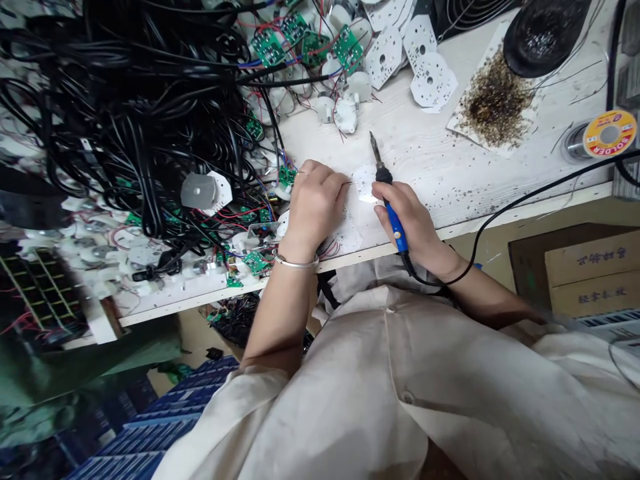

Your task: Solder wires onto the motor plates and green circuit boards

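My right hand (415, 227) grips a soldering iron (394, 217) by its blue handle, the dark tip pointing away from me across the bench. A small white disc-shaped board (364, 183) lies on the bench between my hands, just beside the right fingertips. My left hand (319, 197) rests to the left of it with fingers curled and pressed together; whatever they pinch is hidden. Under and beside that hand lie a white perforated plate (350, 230) and some thin red wires. A green circuit board (287, 175) with wires sits against the left hand's outer side.
Bundled black cables (150, 120) and green boards crowd the bench's left side. White plates (433, 80) lie at the back. To the right are a debris-covered sheet (495, 107), a black dish (545, 40) and a solder spool (610, 133). The iron's cord (520, 197) crosses the front edge.
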{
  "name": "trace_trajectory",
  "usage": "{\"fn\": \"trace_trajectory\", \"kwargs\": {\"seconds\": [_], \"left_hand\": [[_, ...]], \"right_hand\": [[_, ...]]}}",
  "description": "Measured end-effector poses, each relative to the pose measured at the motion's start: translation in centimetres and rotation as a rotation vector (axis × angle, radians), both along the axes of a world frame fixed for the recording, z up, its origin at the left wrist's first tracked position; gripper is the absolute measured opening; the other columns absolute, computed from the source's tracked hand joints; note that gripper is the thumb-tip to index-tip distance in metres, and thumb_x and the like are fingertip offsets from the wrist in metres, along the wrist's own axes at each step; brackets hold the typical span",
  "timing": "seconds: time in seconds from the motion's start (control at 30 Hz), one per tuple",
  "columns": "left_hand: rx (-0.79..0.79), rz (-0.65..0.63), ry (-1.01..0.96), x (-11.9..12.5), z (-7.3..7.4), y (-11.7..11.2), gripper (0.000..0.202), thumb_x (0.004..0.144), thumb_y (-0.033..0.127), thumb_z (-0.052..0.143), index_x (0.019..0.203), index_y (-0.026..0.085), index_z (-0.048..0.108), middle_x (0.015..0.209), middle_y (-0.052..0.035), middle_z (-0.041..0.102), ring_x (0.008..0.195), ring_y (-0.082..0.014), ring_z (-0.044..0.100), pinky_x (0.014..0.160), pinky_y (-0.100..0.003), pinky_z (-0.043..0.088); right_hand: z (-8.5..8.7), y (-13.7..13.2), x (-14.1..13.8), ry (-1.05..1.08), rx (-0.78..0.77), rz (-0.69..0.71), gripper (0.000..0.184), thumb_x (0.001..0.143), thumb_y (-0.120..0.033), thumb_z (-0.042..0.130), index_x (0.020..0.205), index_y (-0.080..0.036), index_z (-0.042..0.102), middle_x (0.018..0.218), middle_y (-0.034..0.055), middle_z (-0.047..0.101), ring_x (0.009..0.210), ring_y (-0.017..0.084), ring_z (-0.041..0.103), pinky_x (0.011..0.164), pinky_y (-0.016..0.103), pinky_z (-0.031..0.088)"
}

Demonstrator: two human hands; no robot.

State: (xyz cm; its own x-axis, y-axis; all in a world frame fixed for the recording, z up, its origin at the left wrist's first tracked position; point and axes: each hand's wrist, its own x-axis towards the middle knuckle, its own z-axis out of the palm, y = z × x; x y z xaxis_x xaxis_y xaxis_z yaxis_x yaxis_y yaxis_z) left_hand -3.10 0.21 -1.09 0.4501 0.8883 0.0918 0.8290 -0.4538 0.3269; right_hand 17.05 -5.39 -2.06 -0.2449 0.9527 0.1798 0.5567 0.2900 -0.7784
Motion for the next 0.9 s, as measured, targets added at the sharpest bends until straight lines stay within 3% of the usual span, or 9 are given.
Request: {"fn": "trace_trajectory", "kwargs": {"seconds": [0.13,0.37,0.57,0.77,0.9], "left_hand": [[0.009,0.001,-0.053,0.0,0.2,0.1,0.025,0.101,0.033,0.047,0.099,0.024,0.07,0.097,-0.0059,0.069,0.096,-0.0234,0.06,0.089,-0.043,0.047],[-0.094,0.091,-0.067,0.2,1.2,0.0,0.027,0.101,0.037,0.047,0.097,0.024,0.071,0.091,-0.0041,0.071,0.094,-0.0219,0.063,0.098,-0.042,0.046],[-0.12,0.06,-0.052,0.7,2.0,-0.1,0.02,0.097,0.032,0.053,0.089,0.026,0.07,0.107,-0.0032,0.074,0.104,-0.0226,0.064,0.108,-0.047,0.041],[-0.171,0.085,-0.06,1.2,2.1,-0.1,0.018,0.095,0.028,0.053,0.083,0.026,0.066,0.108,-0.0003,0.075,0.108,-0.0218,0.065,0.117,-0.054,0.03],[-0.143,0.073,-0.043,1.3,1.9,0.0,0.019,0.095,0.026,0.052,0.083,0.026,0.066,0.109,-0.0003,0.075,0.108,-0.0223,0.065,0.118,-0.054,0.029]], "right_hand": [[0.0,0.1,0.1,-0.033,-0.008,0.028,0.035,0.104,-0.038,0.036,0.132,-0.023,0.051,0.113,0.0088,0.063,0.107,0.02,0.063,0.093,0.037,0.057],[0.1,0.3,0.3,0.02,-0.029,0.03,0.036,0.103,-0.043,0.038,0.133,-0.027,0.05,0.122,0.0084,0.067,0.115,0.021,0.063,0.1,0.042,0.056],[0.4,0.2,0.5,0.016,-0.026,0.045,0.036,0.103,-0.041,0.038,0.133,-0.026,0.05,0.123,0.0088,0.067,0.117,0.021,0.063,0.102,0.042,0.055],[0.7,0.3,0.5,0.013,-0.06,0.049,0.036,0.102,-0.042,0.04,0.134,-0.028,0.05,0.125,0.0074,0.067,0.118,0.022,0.063,0.104,0.044,0.055],[1.0,-0.5,0.5,0.173,-0.087,0.005,0.037,0.101,-0.045,0.044,0.132,-0.029,0.052,0.128,0.0059,0.067,0.114,0.02,0.069,0.102,0.042,0.058]]}}
